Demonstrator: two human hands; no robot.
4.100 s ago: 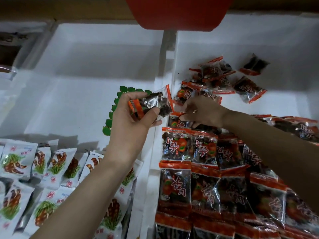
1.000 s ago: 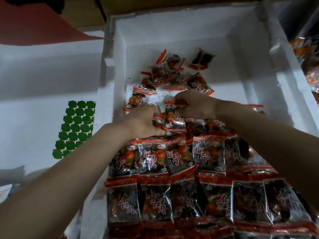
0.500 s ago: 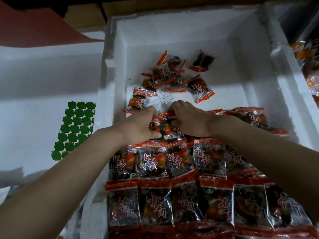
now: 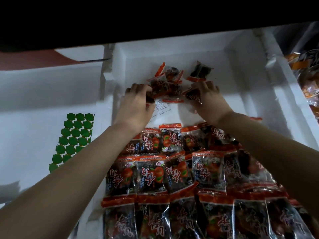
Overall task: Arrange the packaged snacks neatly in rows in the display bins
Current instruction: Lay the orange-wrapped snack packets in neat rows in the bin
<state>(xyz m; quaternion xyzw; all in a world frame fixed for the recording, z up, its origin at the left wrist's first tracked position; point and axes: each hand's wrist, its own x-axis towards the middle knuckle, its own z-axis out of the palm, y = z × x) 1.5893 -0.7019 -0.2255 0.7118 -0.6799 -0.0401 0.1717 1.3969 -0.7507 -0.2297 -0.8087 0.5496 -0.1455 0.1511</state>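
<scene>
The loose packets (image 4: 165, 83) lie just past the neat rows (image 4: 172, 171), left hand (image 4: 136, 104) and right hand (image 4: 209, 99) each seemingly pinching one.

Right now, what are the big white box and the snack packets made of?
The white box looks like foam, probably polystyrene: matte, with thick walls and crumbly, chipped edges. The snack packets look like thin, glossy plastic film: clear in the middle so the dark food shows through, with bright glints, wrinkles and red crimped ends.
</scene>
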